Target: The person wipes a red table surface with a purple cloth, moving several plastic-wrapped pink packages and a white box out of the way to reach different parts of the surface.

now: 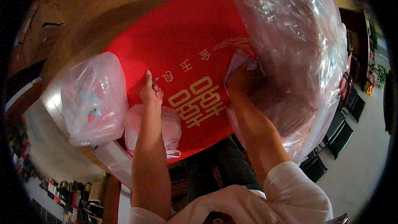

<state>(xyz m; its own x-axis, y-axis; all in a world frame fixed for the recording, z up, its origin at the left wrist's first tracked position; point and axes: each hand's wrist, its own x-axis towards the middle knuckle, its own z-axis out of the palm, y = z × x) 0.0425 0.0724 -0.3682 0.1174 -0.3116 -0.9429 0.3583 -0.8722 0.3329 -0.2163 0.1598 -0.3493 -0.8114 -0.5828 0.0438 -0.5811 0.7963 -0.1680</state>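
My left hand [151, 91] is over a red tabletop covering [174, 34] with gold characters, thumb stretched out and fingers loosely curled. Nothing shows in it. Below that wrist sits a small tied plastic bag [169, 121] with pinkish contents. My right hand [238, 76] reaches into the mouth of a big clear plastic bag [286, 21] on the right; its fingers are mostly hidden by shadow and plastic, so any grip is unclear. Beside it, a bunch of thin gold strands [233, 44] lies on the red covering.
A filled clear plastic bag [96, 99] stands at the table's left end. A white box-like thing [115, 155] is below it. Black chairs [340, 137] line the right side. Many small items [71, 196] are at lower left, too blurred to name.
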